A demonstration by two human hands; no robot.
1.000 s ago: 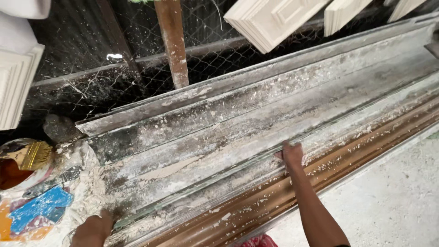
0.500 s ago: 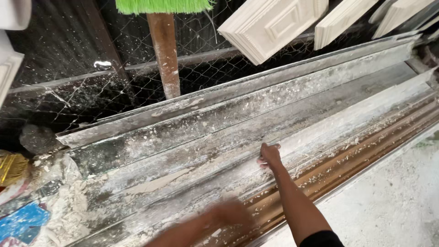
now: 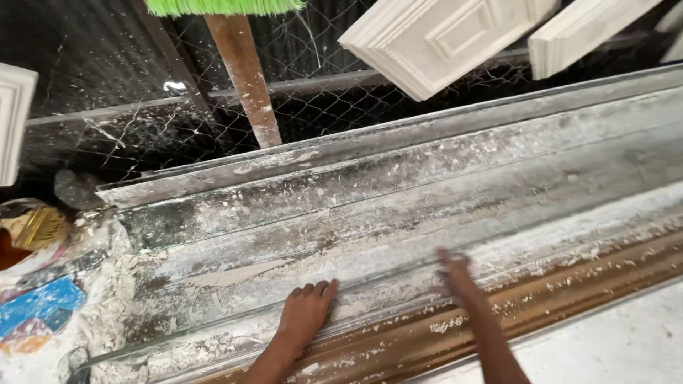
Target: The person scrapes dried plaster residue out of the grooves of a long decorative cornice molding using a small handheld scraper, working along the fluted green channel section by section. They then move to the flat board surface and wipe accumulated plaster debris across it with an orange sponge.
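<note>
At the long plaster-crusted mould's (image 3: 427,206) left end sits a spattered tub (image 3: 28,235) holding a yellow-bristled brush (image 3: 39,226) over brownish liquid, with plaster-caked rags (image 3: 85,313) heaped just below it. On the mould's near ledge the left hand (image 3: 306,313) lies flat, fingers together, pressed into the white crust. Further right on that ledge the right hand (image 3: 455,274) also touches down, too blurred to tell its spread. Beyond the mould's far rim stand wire mesh (image 3: 142,135) and a rusty post (image 3: 245,78); white cast panels (image 3: 441,39) hang above it.
</note>
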